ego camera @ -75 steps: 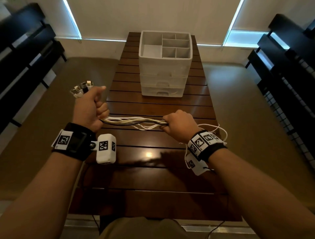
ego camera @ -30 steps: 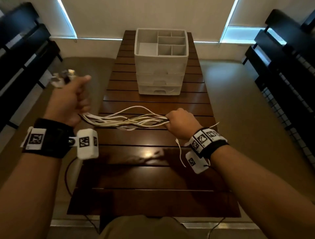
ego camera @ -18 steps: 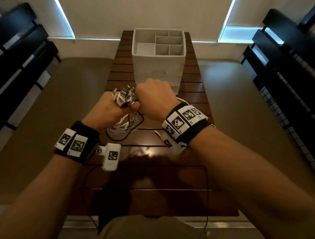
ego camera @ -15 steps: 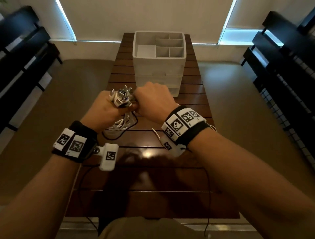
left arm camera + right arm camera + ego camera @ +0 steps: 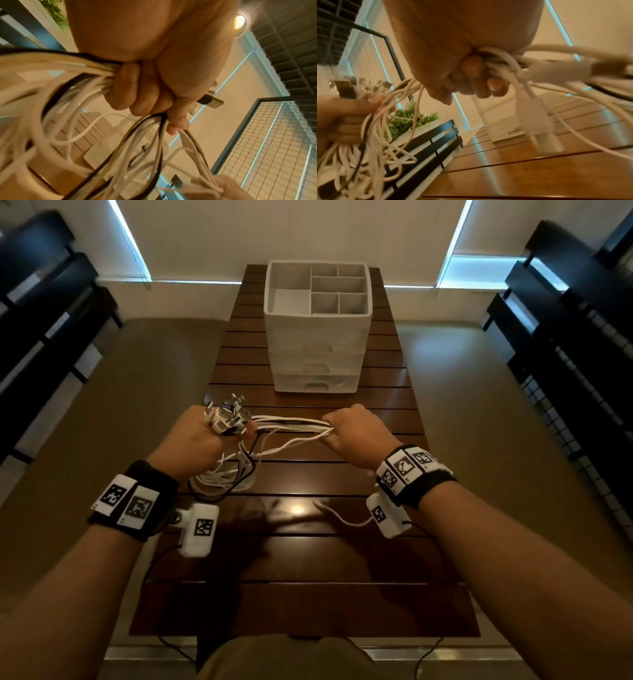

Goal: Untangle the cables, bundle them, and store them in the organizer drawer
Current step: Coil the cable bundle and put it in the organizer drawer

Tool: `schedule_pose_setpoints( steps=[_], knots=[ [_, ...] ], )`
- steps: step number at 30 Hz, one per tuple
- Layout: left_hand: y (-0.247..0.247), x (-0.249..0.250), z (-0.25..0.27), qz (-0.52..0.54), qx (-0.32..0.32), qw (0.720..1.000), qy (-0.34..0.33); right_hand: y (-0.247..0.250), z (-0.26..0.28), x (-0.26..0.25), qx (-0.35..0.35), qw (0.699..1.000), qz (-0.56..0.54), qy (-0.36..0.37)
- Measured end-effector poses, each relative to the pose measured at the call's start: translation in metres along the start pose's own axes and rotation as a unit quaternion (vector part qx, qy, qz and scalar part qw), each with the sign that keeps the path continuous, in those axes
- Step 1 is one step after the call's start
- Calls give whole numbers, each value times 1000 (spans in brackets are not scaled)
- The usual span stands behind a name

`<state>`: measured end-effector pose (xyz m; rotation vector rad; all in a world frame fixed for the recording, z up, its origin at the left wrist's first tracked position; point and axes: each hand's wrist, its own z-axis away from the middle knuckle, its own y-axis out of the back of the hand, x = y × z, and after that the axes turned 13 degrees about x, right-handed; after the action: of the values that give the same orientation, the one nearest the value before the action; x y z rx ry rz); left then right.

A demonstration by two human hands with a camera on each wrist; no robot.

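Both hands (image 5: 354, 436) grip cables (image 5: 291, 422); far ends hidden.

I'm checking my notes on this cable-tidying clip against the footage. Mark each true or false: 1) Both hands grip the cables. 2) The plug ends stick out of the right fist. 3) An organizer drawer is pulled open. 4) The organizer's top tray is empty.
1) True: the left hand and right hand both grip the cables.
2) False: the plug ends stick out of the left fist.
3) False: all drawers of the organizer are closed.
4) True: its compartments hold nothing.
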<state>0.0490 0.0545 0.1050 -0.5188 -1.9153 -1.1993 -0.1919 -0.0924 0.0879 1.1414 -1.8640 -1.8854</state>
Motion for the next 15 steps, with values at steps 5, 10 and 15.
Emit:
schedule_pose_setpoints(
  steps=[5,10,15],
  knots=[
    [-2,0,1,-43,-79,996,20,-1,-3,-3,-8,999,37,-10],
    [0,1,4,6,-69,996,56,-6,-4,-6,21,997,78,-14],
    [23,8,-5,40,12,996,85,-9,-1,7,11,995,85,-59]
  ],
)
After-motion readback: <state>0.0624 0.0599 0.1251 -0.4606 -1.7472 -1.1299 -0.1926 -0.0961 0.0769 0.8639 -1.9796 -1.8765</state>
